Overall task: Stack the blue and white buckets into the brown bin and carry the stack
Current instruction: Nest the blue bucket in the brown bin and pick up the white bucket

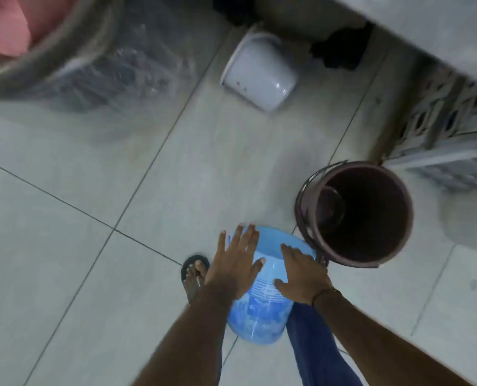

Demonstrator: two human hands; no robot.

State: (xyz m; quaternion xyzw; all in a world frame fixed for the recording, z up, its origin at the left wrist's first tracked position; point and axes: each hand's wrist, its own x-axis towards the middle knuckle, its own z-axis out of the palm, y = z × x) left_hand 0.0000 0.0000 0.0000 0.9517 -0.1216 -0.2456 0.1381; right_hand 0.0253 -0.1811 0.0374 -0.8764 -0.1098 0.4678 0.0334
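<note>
A blue bucket (262, 305) is tilted in front of me, its mouth turned away toward the brown bin. My left hand (233, 263) lies flat on the bucket's left side with fingers spread. My right hand (301, 275) grips its right side near the rim. The brown bin (355, 214) stands upright and open just right of the bucket, with a wire handle hanging at its left. A white bucket (259, 75) lies on its side on the floor farther back.
The floor is pale tile (92, 274). A large round basket (36, 59) holding pink cloth and a plastic-wrapped bundle sits at the top left. A wall ledge and patterned blocks (449, 112) run along the right. My sandalled foot (194, 274) is by the bucket.
</note>
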